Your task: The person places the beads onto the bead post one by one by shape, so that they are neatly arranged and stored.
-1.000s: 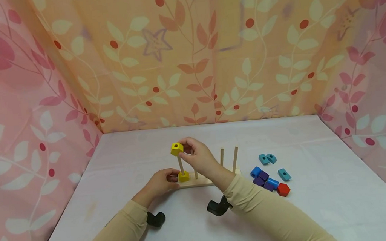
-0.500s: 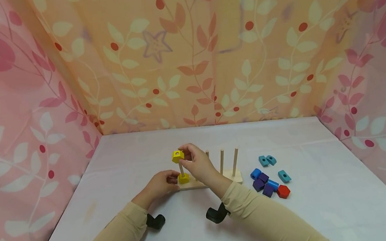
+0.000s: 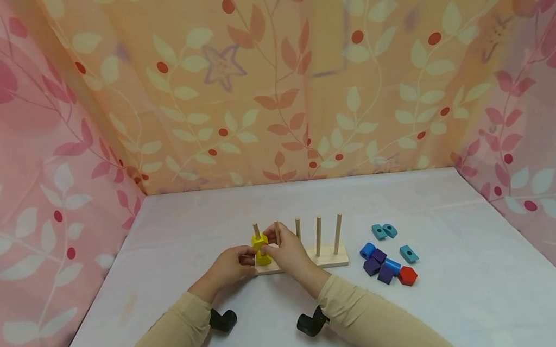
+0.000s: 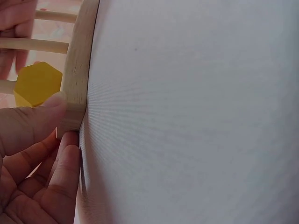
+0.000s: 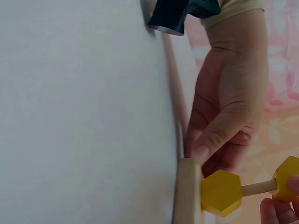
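Observation:
My left hand [image 3: 229, 265] grips the left end of a pale wooden pegboard [image 3: 334, 256], its thumb on the end and fingers beneath in the left wrist view. A yellow hexagonal bead [image 5: 222, 192] sits at the foot of the leftmost peg [image 5: 259, 187]. Farther up that same peg, my right hand [image 3: 290, 253] pinches a second yellow hexagonal bead [image 5: 283, 181]. The right wrist view shows bare peg between the two beads. In the left wrist view, the lower yellow bead [image 4: 38, 84] rests against the board, beside my left thumb.
Several bare pegs [image 3: 319, 235] stand along the board. Right of it lie loose beads: teal ones [image 3: 409, 254], blue ones [image 3: 392, 266], purple ones [image 3: 372, 266] and a red hexagonal one [image 3: 407, 276]. Patterned cloth walls [image 3: 227, 145] enclose the white-covered table [image 3: 464, 300] at the back and sides.
My right hand has come down along the leftmost peg with the upper yellow bead, and the peg's tip now shows above that bead. My left hand stays on the board's end.

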A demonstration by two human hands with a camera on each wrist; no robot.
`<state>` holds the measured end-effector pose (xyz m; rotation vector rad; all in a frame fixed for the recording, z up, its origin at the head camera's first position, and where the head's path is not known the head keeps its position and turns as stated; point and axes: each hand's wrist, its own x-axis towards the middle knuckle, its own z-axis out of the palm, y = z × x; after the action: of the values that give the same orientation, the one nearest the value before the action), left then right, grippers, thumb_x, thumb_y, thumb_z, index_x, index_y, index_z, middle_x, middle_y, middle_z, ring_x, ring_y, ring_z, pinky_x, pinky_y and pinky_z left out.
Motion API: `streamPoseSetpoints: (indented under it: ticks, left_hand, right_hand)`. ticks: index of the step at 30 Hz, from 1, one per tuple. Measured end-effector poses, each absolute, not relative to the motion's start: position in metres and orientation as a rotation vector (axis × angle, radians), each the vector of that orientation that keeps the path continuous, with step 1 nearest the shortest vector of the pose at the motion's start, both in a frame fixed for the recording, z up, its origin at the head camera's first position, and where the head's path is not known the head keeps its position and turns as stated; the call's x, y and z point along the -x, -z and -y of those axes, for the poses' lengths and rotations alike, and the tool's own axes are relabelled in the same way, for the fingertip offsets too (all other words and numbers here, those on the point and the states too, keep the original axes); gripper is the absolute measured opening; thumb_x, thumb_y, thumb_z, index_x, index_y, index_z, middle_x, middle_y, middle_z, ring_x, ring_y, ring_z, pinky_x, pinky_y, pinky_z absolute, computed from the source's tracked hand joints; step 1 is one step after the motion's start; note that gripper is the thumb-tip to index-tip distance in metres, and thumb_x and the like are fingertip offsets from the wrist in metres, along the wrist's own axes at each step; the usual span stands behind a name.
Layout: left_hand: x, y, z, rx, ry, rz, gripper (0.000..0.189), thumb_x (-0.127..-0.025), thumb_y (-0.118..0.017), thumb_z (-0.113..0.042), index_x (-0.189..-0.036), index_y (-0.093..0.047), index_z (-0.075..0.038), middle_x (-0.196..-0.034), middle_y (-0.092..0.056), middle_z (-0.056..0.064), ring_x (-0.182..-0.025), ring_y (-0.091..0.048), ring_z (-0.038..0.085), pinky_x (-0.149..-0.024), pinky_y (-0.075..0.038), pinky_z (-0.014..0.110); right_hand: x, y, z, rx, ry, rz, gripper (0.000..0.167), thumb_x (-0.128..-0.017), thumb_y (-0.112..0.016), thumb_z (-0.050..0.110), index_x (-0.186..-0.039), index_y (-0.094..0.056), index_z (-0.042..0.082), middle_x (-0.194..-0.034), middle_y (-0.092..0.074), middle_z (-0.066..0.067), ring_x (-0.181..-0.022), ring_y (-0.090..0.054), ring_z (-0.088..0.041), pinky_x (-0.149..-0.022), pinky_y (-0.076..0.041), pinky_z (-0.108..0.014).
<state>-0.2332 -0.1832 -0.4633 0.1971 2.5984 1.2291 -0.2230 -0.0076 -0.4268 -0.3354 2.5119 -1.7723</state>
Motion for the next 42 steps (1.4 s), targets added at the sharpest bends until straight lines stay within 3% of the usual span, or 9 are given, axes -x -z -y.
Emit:
streamPoseSetpoints:
  ticks: [9, 20, 27, 34, 42]
  left_hand:
    - [0.235, 0.465, 0.183, -0.214, -1.213, -2.619, 0.036, -0.071, -0.077, -0.008, -0.103, -0.062, -0.009, -0.09, -0.064, -0.002, -0.085, -0.06, 0.011, -0.077, -0.049, 0.03]
    - [0.234, 0.467, 0.183, -0.196, -1.235, -2.602, 0.037, -0.07, -0.078, -0.008, -0.105, -0.063, -0.009, -0.091, -0.064, -0.002, -0.086, -0.06, 0.012, -0.075, -0.049, 0.029]
    - [0.235, 0.466, 0.183, -0.194, -1.219, -2.618, 0.036, -0.07, -0.077, -0.007, -0.103, -0.063, -0.01, -0.088, -0.063, -0.003, -0.084, -0.059, 0.011, -0.072, -0.049, 0.027]
    - [0.238, 0.468, 0.183, -0.203, -1.201, -2.63, 0.037, -0.07, -0.078, -0.007, -0.104, -0.063, -0.01, -0.088, -0.063, -0.004, -0.083, -0.059, 0.01, -0.074, -0.048, 0.028]
    - [0.238, 0.468, 0.184, -0.187, -1.22, -2.608, 0.04, -0.07, -0.078, -0.007, -0.107, -0.063, -0.008, -0.09, -0.064, -0.003, -0.086, -0.059, 0.011, -0.075, -0.049, 0.028]
  right_hand:
    - [0.223, 0.441, 0.007, 0.321, 1.798, -2.484, 0.023, -0.082, -0.067, 0.006, -0.1, -0.053, 0.011, -0.098, -0.06, -0.003, -0.097, -0.058, -0.02, -0.086, -0.045, -0.039]
    - [0.223, 0.454, 0.007, 0.363, 1.789, -2.491, 0.024, -0.08, -0.064, -0.002, -0.1, -0.051, 0.004, -0.095, -0.061, -0.008, -0.089, -0.059, -0.018, -0.076, -0.05, -0.025]
    - [0.221, 0.45, 0.006, 0.364, 1.823, -2.46, 0.028, -0.08, -0.064, -0.002, -0.105, -0.051, 0.0, -0.098, -0.061, -0.012, -0.089, -0.061, -0.022, -0.077, -0.05, -0.028]
    - [0.218, 0.446, -0.001, 0.387, 1.749, -2.489, 0.046, -0.081, -0.065, 0.003, -0.123, -0.046, 0.004, -0.11, -0.06, -0.015, -0.097, -0.061, -0.027, -0.082, -0.049, -0.037]
    - [0.209, 0.439, -0.014, 0.459, 1.694, -2.467, 0.07, -0.082, -0.067, 0.008, -0.14, -0.028, 0.011, -0.133, -0.046, -0.016, -0.118, -0.047, -0.032, -0.095, -0.04, -0.044]
